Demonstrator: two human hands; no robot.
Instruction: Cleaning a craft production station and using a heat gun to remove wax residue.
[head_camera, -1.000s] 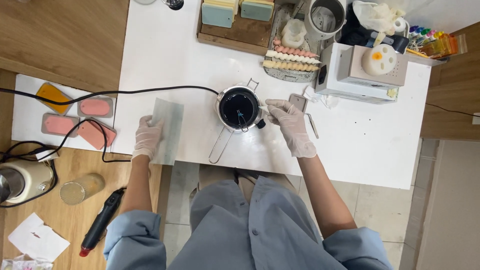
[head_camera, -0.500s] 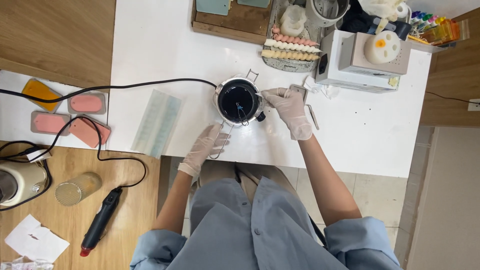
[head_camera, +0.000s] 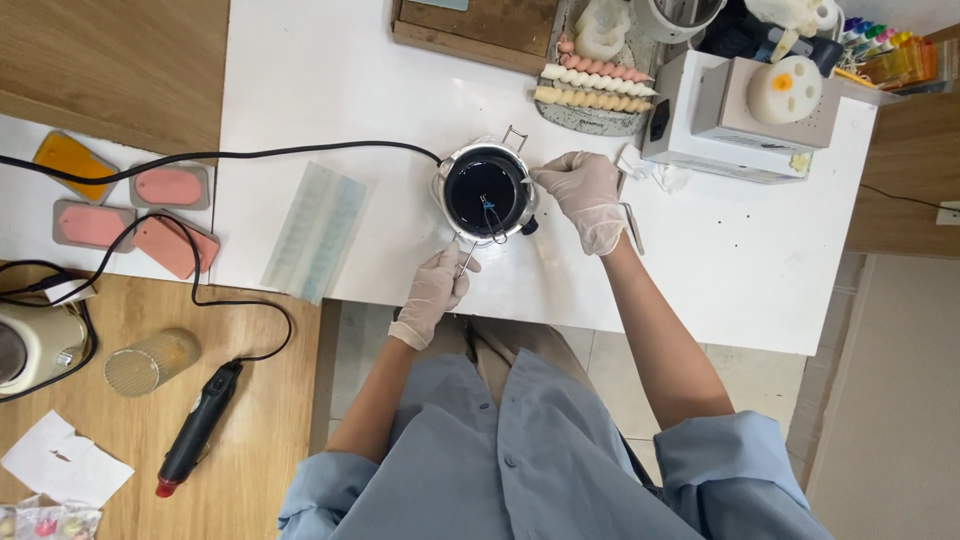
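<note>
Both gloved hands on the pot (head_camera: 487, 190) of dark liquid!
Left hand (head_camera: 437, 287) is clamped on its wire handle (head_camera: 466, 257), right hand (head_camera: 585, 193) loosely pinching the rim; a tilt could spill onto the table (head_camera: 330, 90).

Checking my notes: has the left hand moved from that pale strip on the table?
Yes. The left hand has left the pale strip and gone right to the pot.

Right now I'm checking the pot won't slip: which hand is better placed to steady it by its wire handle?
Probably the left hand: it already rests on the wire handle of the pot. The right hand is at the rim's far side.
</note>
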